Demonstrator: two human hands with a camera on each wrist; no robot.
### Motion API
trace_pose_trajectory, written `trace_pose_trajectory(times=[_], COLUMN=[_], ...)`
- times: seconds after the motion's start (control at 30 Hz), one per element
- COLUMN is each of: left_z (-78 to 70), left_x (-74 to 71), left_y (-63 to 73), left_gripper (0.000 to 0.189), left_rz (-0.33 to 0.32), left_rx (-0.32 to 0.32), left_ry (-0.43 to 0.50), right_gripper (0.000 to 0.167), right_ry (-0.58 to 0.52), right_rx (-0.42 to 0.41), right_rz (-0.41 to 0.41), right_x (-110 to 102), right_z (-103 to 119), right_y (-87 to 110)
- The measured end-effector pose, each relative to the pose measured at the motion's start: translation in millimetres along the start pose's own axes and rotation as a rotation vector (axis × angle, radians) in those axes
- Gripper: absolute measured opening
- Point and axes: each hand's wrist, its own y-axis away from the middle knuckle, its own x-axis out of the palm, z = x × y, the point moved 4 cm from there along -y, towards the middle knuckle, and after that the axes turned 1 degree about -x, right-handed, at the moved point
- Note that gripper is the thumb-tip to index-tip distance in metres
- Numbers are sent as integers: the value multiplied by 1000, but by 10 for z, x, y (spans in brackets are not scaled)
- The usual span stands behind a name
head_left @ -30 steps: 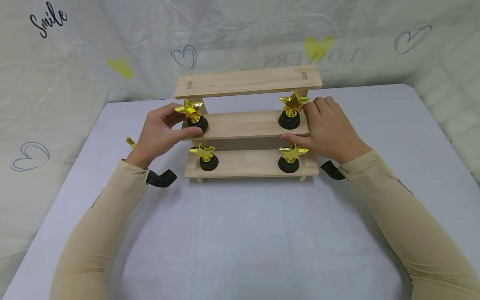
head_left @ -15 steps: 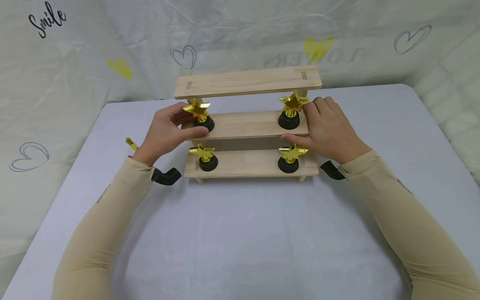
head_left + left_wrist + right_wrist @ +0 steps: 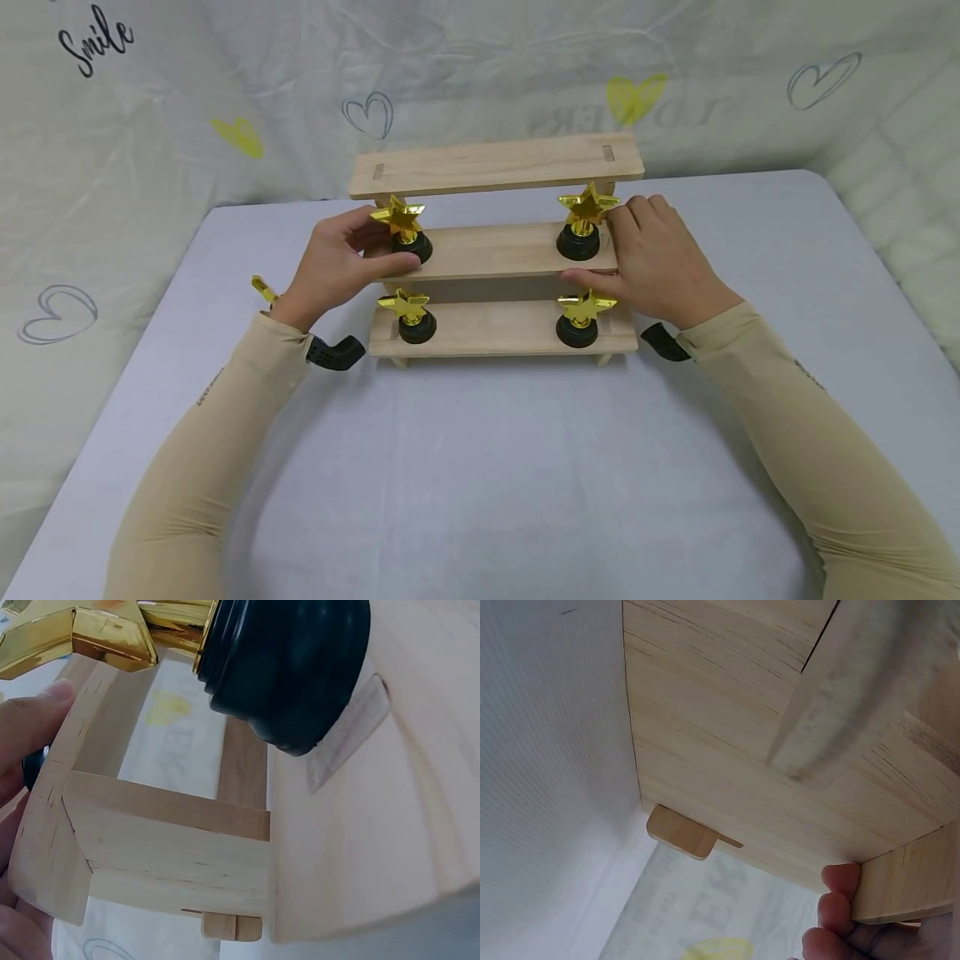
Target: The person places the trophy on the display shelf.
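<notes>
A three-tier wooden display shelf [image 3: 491, 250] stands on the white table. At the left end of its middle tier, my left hand [image 3: 337, 258] holds a gold star trophy [image 3: 401, 218] with a black base, thumb at the base's front. My right hand [image 3: 656, 258] grips the middle tier's right end, beside another star trophy [image 3: 588, 208]. In the right wrist view, fingertips [image 3: 836, 900] curl against the end of a board. Two more trophies stand on the bottom tier, one left [image 3: 417, 326] and one right [image 3: 577, 330]. The left wrist view shows one black base [image 3: 289, 667] close up.
A small gold piece [image 3: 264, 288] shows behind my left wrist, mostly hidden. The top board [image 3: 495, 164] bears no trophy. White cloth with printed hearts [image 3: 369, 114] hangs behind the table [image 3: 480, 467]. Black wrist mounts [image 3: 335, 353] stick out beneath both wrists.
My left hand has shifted right with its trophy, further in along the middle tier, mostly in the first half second. The right hand and the shelf have stayed put.
</notes>
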Motion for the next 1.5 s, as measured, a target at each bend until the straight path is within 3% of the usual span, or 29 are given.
trace_pose_trajectory(times=[0.27,0.87,1.23,1.5], left_z=[-6,-1,-15,24], left_x=[-1,43,43,1], left_y=[-7,-9,9,69], left_gripper=[47,49,50,46], left_rz=[19,20,19,-45], left_rx=[-38,-33,-25,0], left_ry=[-68,-125,-86,-22], right_gripper=[112,109,108,110], right_ry=[9,-8,1,8], right_rx=[-5,7,-6,-8], right_rz=[4,9,-2,-9], right_x=[-8,0,-3,-13], right_z=[2,-3,0,8], right_y=[-6,8,17,13])
